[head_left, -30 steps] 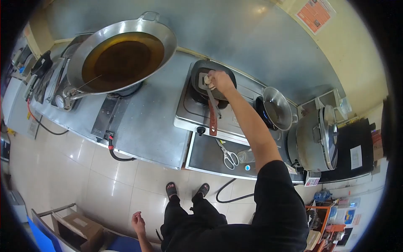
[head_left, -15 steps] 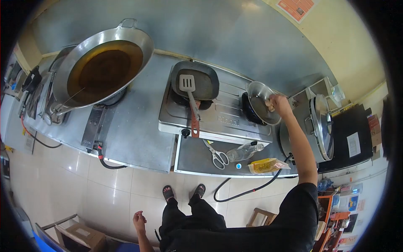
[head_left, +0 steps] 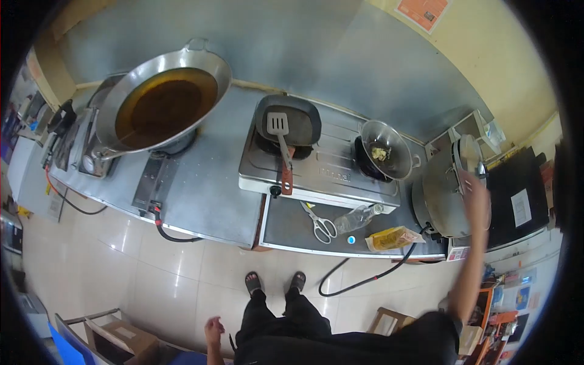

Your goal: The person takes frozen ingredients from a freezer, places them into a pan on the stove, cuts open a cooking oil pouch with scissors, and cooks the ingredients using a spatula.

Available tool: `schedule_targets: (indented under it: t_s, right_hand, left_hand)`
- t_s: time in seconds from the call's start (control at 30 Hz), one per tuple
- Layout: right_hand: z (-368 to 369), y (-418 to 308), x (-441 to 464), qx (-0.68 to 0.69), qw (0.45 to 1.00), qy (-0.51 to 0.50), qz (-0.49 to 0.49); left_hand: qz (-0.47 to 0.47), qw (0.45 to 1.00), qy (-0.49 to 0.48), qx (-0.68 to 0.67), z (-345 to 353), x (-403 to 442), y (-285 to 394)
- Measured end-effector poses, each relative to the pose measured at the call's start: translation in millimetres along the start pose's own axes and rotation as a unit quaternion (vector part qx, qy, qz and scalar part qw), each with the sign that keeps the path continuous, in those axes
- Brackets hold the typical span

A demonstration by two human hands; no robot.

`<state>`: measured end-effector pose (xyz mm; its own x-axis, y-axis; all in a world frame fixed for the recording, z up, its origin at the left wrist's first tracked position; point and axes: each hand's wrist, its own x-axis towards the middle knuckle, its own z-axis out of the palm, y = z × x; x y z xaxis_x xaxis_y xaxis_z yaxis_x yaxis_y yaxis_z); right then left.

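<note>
My right hand [head_left: 473,187] is raised in front of the big lidded metal pot [head_left: 435,204], near its lid; motion blur hides its fingers, so whether it touches the pot I cannot tell. To its left, a small steel wok [head_left: 398,149] on the right burner holds a little heap of pale yellowish pieces [head_left: 381,153]. My left hand [head_left: 213,331] hangs low over the floor, with loosely bent fingers apart and nothing in them. On the left burner a square dark pan [head_left: 304,118] has a slotted spatula [head_left: 278,125] lying across it.
A large wok [head_left: 220,72] of dark oil stands at the left. Below the gas stove [head_left: 365,188] lie scissors [head_left: 323,230], a clear bottle [head_left: 358,219], a blue-white cap [head_left: 351,240] and a yellow packet [head_left: 395,238]. A black hose [head_left: 365,281] loops past the counter edge.
My right hand has left the small wok and moved right to the big pot. Pale pieces now lie uncovered in the wok. The view has shifted slightly.
</note>
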<state>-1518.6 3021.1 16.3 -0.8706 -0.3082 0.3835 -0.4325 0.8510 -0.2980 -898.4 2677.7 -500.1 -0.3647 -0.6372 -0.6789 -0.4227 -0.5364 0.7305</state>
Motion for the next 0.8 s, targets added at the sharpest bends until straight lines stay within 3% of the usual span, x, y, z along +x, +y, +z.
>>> schedule_targets:
  t_s: [0.03, 0.07, 0.13, 0.23, 0.33, 0.37, 0.4, 0.43, 0.47, 0.5, 0.6, 0.63, 0.67, 0.8]
  right_hand:
    - [-70, -5, -37, -0.147, 0.986, 0.05, 0.054]
    - [-147, 74, -73, -0.171, 0.985, 0.029, -0.009]
    - [-276, 114, -195, 0.0, 0.984, 0.142, 0.104]
    - [-410, 278, -356, -0.253, 0.946, 0.198, -0.044]
    - [-346, 261, -375, -0.021, 0.975, 0.153, 0.161]
    - [-295, 258, -352, -0.091, 0.979, 0.099, 0.154]
    - [-228, 187, -323, 0.031, 0.977, 0.11, 0.181]
    - [-185, 165, -303, -0.003, 0.976, 0.059, 0.209]
    - [-140, 190, -300, 0.057, 0.969, 0.037, 0.238]
    - [-98, 191, -290, -0.016, 0.988, 0.008, 0.156]
    - [9, 190, -284, 0.177, 0.981, -0.066, 0.04]
    - [19, 159, -282, 0.237, 0.958, -0.106, 0.12]
    - [43, 162, -283, 0.195, 0.979, -0.054, 0.008]
    - [105, 185, -262, 0.19, 0.979, 0.003, 0.08]
  left_hand:
    - [-0.012, 1.0, -0.003, 0.004, -8, -14, -21]
    - [-0.056, 0.998, -0.017, 0.007, -13, -25, -43]
    - [-0.121, 0.986, -0.079, 0.086, -41, -48, -117]
    - [-0.128, 0.943, -0.149, 0.269, -40, -22, -169]
    - [-0.122, 0.873, -0.184, 0.434, -22, -25, -203]
    - [-0.03, 0.965, -0.19, 0.18, -13, -57, -181]
    - [-0.126, 0.958, -0.256, -0.031, -18, -15, -208]
    - [-0.131, 0.98, -0.148, -0.011, -4, -28, -177]
    - [-0.092, 0.983, -0.143, -0.064, 6, -47, -136]
    - [-0.084, 0.995, -0.052, -0.01, 26, -70, -94]
    - [-0.007, 0.998, -0.028, 0.057, 38, -120, -39]
    - [0.001, 0.998, -0.041, 0.056, 34, -133, -36]
    - [0.002, 0.998, -0.03, 0.052, 29, -145, -43]
    - [0.01, 0.999, 0.028, 0.021, 17, -195, -91]
